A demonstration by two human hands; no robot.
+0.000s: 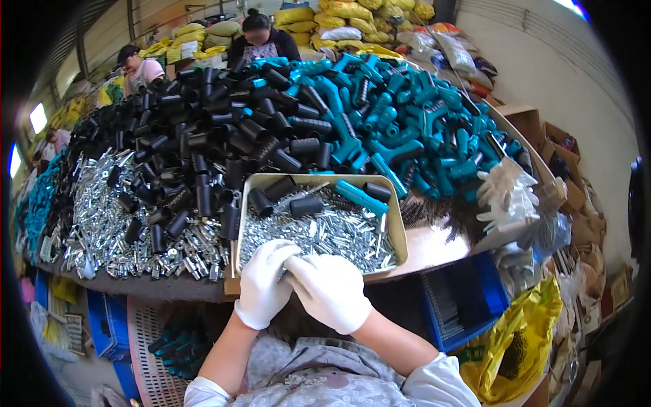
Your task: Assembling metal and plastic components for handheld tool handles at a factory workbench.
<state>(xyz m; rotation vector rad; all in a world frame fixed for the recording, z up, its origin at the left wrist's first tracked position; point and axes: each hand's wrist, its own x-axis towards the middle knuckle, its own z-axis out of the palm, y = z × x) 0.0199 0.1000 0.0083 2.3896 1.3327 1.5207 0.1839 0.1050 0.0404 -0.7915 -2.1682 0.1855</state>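
Note:
Both my hands wear white gloves and meet at the near edge of a metal tray. My left hand curls with its fingers pinched toward the right one. My right hand is closed, fingertips against the left glove; what they hold is hidden between them. The tray holds a bed of small shiny metal pieces, a few black plastic tubes and one teal tube.
Behind the tray rise heaps of black tubes, teal plastic fittings and silver metal parts. White gloves lie at right. Blue crates, a yellow bag, cardboard boxes. Other people sit at the far side.

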